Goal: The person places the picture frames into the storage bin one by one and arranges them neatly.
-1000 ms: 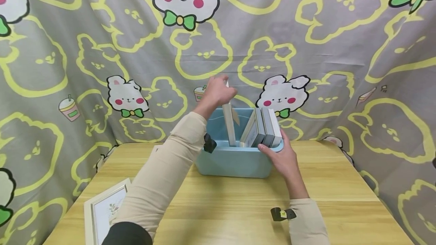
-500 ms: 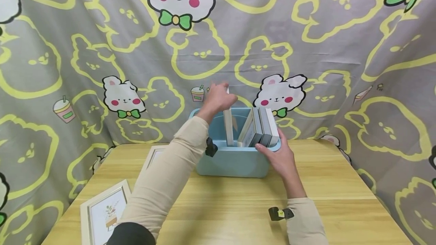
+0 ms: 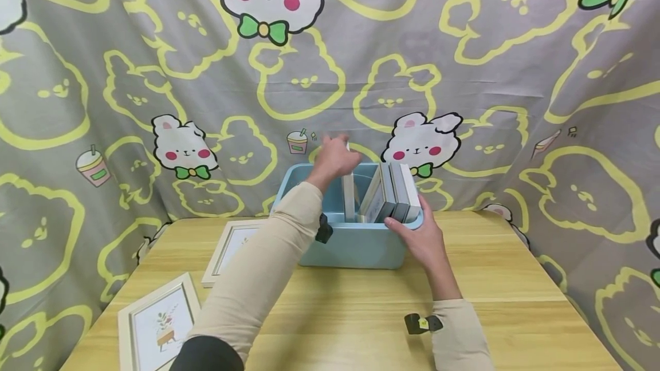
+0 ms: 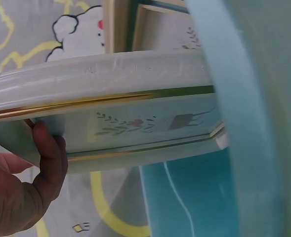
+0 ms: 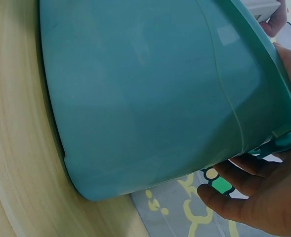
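left hand (image 3: pixel 337 157) dropped a bit lower, pinching a pale picture frame (image 3: pixel 349 199) partway inside the blue bin (image 3: pixel 356 248). right hand (image 3: pixel 421 240) grips the bin too. wood table (image 3: pixel 350 314) underneath, cartoon curtain (image 3: pixel 309 10) behind.

Soft, even light fills the head view, with a pale sheen on the bench (image 3: pixel 371 305) in front of the blue plastic bin (image 3: pixel 356 249) and a diffuse shadow near its left corner. Above the bin, the left grip (image 3: pixel 335 157) blurs. The 2 wrist views are dimmer and cooler; the left one leaves the bin's wall unfocused.
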`<move>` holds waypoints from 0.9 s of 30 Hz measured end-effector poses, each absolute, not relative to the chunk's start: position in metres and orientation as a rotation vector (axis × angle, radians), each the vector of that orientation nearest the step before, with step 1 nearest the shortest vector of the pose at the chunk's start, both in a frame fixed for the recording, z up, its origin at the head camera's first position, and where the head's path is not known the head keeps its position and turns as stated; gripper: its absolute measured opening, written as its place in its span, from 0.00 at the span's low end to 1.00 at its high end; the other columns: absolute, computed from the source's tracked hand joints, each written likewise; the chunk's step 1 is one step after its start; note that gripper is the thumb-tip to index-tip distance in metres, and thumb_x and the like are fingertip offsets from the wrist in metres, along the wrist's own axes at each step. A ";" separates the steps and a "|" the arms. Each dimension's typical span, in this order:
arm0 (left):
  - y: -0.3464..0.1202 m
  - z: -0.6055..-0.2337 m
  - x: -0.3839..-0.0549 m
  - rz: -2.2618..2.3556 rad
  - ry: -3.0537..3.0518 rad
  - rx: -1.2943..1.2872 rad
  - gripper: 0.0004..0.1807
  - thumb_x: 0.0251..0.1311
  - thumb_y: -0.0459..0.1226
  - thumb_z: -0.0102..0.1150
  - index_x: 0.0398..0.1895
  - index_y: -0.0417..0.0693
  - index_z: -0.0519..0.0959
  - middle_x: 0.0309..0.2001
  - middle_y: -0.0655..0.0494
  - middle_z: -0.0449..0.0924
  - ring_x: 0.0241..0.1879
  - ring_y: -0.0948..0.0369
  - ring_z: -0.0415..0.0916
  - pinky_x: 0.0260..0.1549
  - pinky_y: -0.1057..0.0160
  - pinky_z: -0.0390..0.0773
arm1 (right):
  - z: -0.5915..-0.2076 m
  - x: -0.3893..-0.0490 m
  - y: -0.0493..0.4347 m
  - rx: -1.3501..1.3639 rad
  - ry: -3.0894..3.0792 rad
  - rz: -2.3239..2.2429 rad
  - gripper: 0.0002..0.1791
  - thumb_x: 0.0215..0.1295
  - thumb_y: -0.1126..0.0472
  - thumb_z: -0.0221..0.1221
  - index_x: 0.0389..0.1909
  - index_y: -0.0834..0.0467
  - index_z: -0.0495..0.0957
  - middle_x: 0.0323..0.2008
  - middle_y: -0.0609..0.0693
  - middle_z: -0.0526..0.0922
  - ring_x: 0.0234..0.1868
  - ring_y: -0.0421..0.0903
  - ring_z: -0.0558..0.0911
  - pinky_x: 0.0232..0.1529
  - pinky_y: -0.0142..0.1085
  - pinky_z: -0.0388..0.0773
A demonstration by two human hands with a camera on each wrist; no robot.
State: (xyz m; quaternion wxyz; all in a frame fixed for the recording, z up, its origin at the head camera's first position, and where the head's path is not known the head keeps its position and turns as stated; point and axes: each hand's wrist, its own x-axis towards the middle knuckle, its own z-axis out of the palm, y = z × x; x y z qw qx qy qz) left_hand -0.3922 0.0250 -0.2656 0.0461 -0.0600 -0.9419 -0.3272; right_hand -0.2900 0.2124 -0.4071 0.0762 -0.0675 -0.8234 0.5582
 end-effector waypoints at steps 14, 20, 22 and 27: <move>0.043 -0.290 -0.394 -1.005 -2.902 -0.132 0.36 0.57 0.41 0.55 0.72 0.54 0.62 0.70 0.46 0.55 0.53 0.49 0.71 0.53 0.52 0.75 | -0.409 -0.292 0.213 -0.190 -2.461 1.655 0.59 0.49 0.33 0.66 0.76 0.35 0.40 0.74 0.54 0.59 0.70 0.58 0.64 0.66 0.59 0.63; 0.042 -0.301 -0.394 -0.955 -2.880 -0.199 0.36 0.58 0.41 0.57 0.72 0.52 0.63 0.72 0.44 0.54 0.57 0.48 0.71 0.55 0.52 0.75 | -0.410 -0.292 0.212 -0.196 -2.468 1.651 0.59 0.49 0.33 0.67 0.76 0.34 0.40 0.74 0.54 0.58 0.69 0.58 0.64 0.66 0.59 0.64; 0.041 -0.303 -0.394 -0.949 -2.879 -0.209 0.36 0.58 0.42 0.58 0.72 0.52 0.64 0.72 0.44 0.53 0.57 0.48 0.71 0.55 0.52 0.75 | -0.410 -0.292 0.212 -0.189 -2.471 1.650 0.59 0.49 0.33 0.66 0.76 0.35 0.39 0.74 0.55 0.58 0.69 0.59 0.64 0.66 0.59 0.63; 0.042 -0.309 -0.396 -0.951 -2.880 -0.213 0.36 0.58 0.43 0.59 0.71 0.52 0.64 0.70 0.43 0.55 0.56 0.47 0.71 0.55 0.51 0.75 | -0.410 -0.292 0.213 -0.187 -2.465 1.660 0.59 0.49 0.33 0.66 0.76 0.34 0.39 0.74 0.54 0.58 0.69 0.58 0.64 0.66 0.59 0.64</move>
